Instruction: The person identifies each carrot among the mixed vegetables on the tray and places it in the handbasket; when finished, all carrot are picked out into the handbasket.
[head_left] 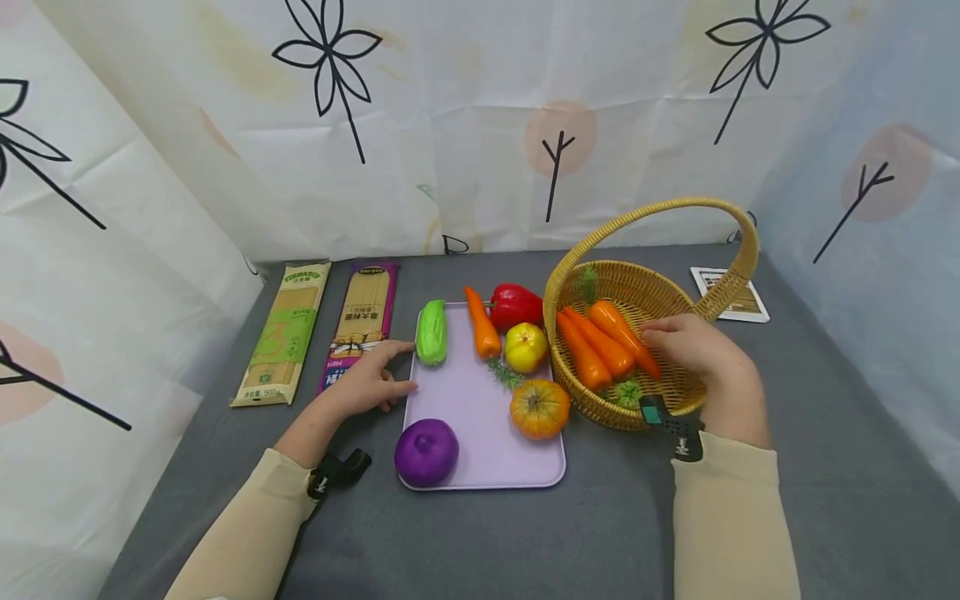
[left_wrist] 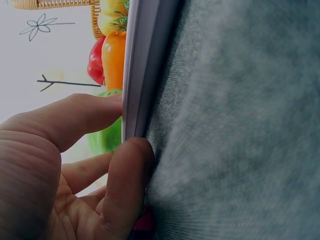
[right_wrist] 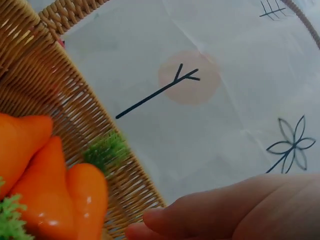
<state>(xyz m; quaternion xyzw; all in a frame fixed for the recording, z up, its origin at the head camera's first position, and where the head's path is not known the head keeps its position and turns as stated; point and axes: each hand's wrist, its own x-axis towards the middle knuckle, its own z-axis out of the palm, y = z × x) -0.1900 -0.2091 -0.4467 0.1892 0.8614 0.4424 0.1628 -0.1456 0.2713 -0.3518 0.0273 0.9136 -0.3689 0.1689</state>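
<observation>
My left hand (head_left: 375,379) touches the left edge of a pale lilac tray (head_left: 480,462), with two digits right at the rim in the left wrist view. Near those fingers lies a green, ridged vegetable (head_left: 431,333). The tray also bears a carrot (head_left: 482,325), a red pepper (head_left: 516,307), a yellow fruit (head_left: 526,347), an orange pumpkin (head_left: 540,409) and a round purple vegetable (head_left: 426,452). My right hand (head_left: 701,350) reaches into the right side of a wicker basket (head_left: 637,271). Beside its fingertips lie three orange carrots (head_left: 600,342) with green tops; nothing shows in its grasp.
Two packs of pasta, one green (head_left: 283,333) and one purple (head_left: 360,321), lie left of the tray. A white-framed card (head_left: 742,304) lies behind the basket at the right. The basket's tall handle (head_left: 645,212) arches over it. Patterned cloth (head_left: 465,192) hangs around the grey table (head_left: 480,550).
</observation>
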